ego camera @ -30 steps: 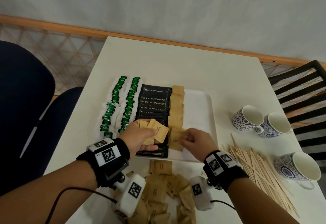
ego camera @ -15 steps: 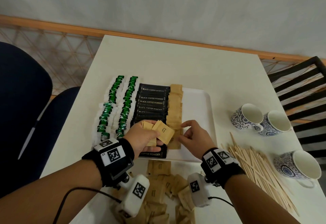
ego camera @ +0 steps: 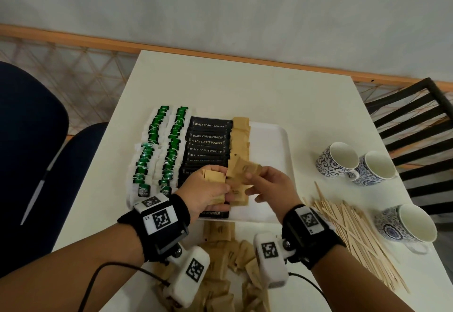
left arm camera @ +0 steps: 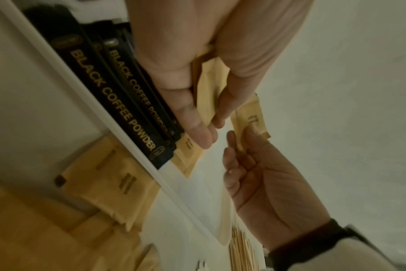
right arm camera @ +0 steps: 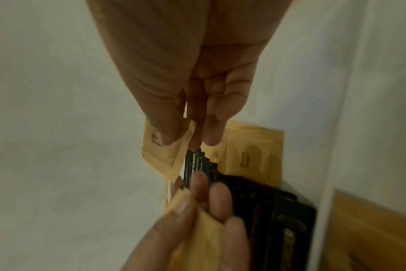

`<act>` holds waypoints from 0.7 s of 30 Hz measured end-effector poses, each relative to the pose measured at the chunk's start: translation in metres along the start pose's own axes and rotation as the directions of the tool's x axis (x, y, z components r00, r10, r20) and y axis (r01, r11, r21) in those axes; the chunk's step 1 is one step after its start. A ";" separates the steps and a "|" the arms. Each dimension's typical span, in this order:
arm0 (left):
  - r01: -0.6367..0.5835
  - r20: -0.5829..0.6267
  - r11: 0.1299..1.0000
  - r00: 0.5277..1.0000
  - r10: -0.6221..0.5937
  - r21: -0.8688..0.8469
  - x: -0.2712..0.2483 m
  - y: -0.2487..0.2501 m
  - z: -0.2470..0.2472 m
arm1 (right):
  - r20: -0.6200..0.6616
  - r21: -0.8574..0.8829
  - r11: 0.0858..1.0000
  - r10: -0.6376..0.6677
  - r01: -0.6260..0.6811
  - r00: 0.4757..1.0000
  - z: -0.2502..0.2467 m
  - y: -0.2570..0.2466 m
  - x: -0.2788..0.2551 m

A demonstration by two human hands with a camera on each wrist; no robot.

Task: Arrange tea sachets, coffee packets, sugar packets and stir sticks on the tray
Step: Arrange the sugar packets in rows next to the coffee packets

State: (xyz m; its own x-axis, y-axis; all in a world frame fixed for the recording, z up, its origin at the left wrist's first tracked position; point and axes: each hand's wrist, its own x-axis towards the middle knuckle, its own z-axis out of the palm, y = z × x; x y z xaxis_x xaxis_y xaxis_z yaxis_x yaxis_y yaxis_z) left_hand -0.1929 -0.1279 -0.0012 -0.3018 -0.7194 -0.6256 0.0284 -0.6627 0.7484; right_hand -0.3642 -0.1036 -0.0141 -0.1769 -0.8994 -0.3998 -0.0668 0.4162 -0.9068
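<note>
Two hands were met above the tray (ego camera: 274,140): sugar packets (ego camera: 213,179) were gripped in the left hand (ego camera: 206,189), one sugar packet (ego camera: 245,169) pinched by the right hand (ego camera: 272,186), at 6 o'clock of the sugar column (ego camera: 241,140).

My table (ego camera: 220,86) carries the tray (ego camera: 274,140), loose sugar packets (ego camera: 218,232), stir sticks (ego camera: 353,233) and three cups (ego camera: 340,159).

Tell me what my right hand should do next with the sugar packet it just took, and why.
Probably lay it at the near end of the brown sugar column on the tray. The right hand pinches a single sugar packet above that spot, while the left hand holds a small stack of more, so the column looks unfinished.
</note>
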 end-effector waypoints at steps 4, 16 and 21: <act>0.037 -0.023 0.999 0.999 -0.037 -0.018 -0.001 0.006 -0.006 | -0.030 -0.073 0.997 -0.037 0.035 0.999 -0.016 0.004 0.006; 0.011 -0.065 0.996 0.998 -0.017 -0.093 0.000 0.007 -0.024 | 0.134 -0.661 0.743 -0.024 0.107 0.991 -0.011 0.025 0.011; 0.000 -0.085 0.996 0.996 -0.007 -0.084 0.004 0.004 -0.027 | 0.116 -0.660 0.736 -0.098 0.150 0.988 -0.006 0.024 0.017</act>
State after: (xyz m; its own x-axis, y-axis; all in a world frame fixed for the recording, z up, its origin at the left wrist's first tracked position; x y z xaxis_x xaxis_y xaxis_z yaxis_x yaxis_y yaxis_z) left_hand -0.1687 -0.1396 -0.0065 -0.2203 -0.7297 -0.6473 0.1088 -0.6778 0.7271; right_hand -0.3746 -0.1083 -0.0415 -0.0547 -0.9451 -0.3221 -0.7242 0.2596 -0.6389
